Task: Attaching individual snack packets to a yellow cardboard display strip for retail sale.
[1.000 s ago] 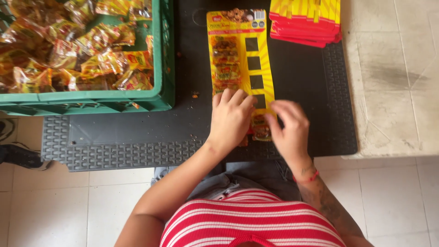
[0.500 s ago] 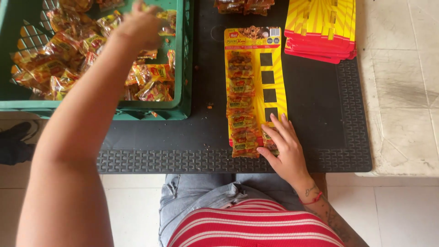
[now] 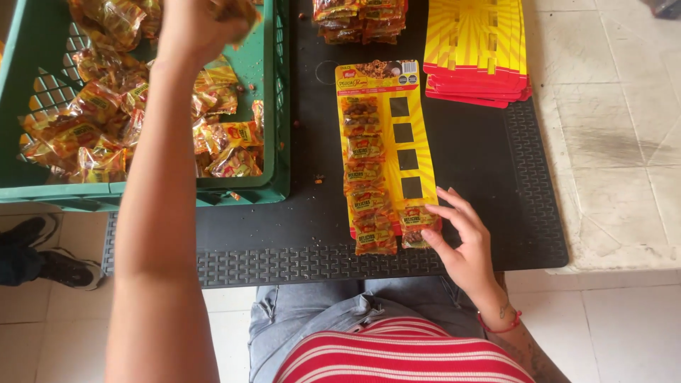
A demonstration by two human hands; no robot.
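Black ribbed matting (image 3: 496, 177) covers the worktop, pale tiles around it. Nearest, the right hand (image 3: 464, 237) pinches a small snack packet (image 3: 415, 221) at the bottom of a yellow display card (image 3: 386, 152) — left column filled with packets, right column showing four dark square slots. Farther off, the left hand (image 3: 202, 25) closes on packets above the green crate (image 3: 280, 106) — its fingers cut off by the frame. Beyond lies a stack of yellow cards (image 3: 475, 50).
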